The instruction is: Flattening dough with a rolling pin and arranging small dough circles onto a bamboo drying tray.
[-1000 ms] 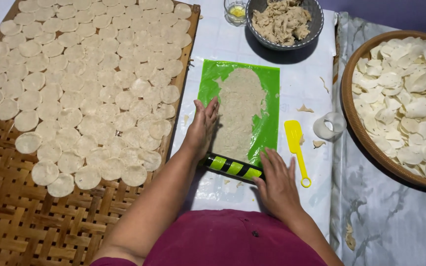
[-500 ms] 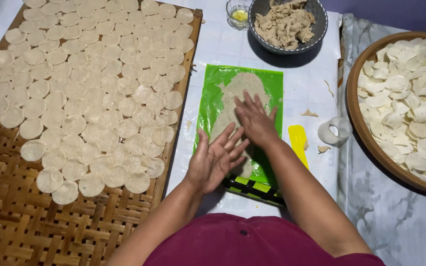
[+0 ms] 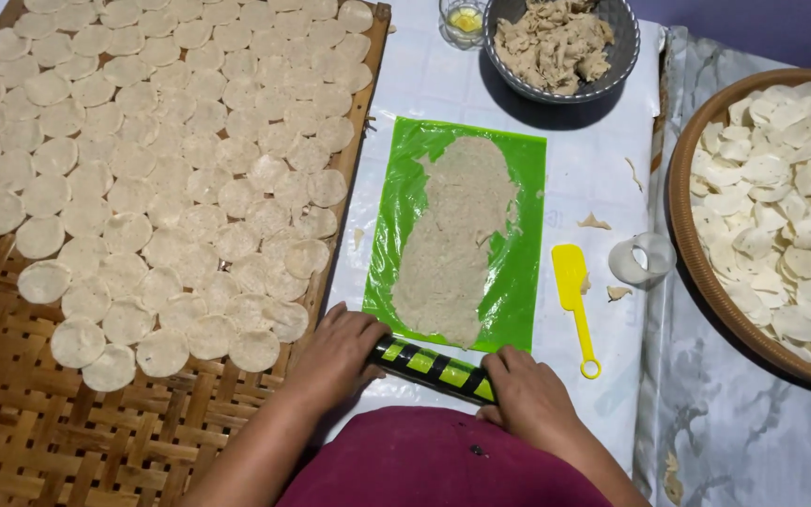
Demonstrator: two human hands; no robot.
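Tabletop covered by a white cloth; a grey-patterned cloth drapes over its right side. A purple-blue strip of background shows at the upper right; nothing more of the room is visible.

Centre: a green rectangular plastic sheet lies flat on the white cloth, carrying a long, irregular patch of flattened beige dough. At the sheet's near edge lies a black-and-yellow-green striped rolling pin, slightly tilted, right end nearer the person.

Left hand rests palm-down over the pin's left end, fingers curled onto it. Right hand rests over the right end in the same way. Both press the pin from above; neither wraps fully around it. A maroon garment fills the bottom edge.

Left: a woven bamboo tray covered in many thin round pale dough discs laid in overlapping rows; its near corner is bare weave.

Right: a yellow plastic spatula just beside the green sheet, then a white ring cutter, with small dough scraps around. A round brown woven basket holds a pile of pale dough discs.

Top: a grey metal bowl of crumbly beige dough and a small glass with yellow contents.
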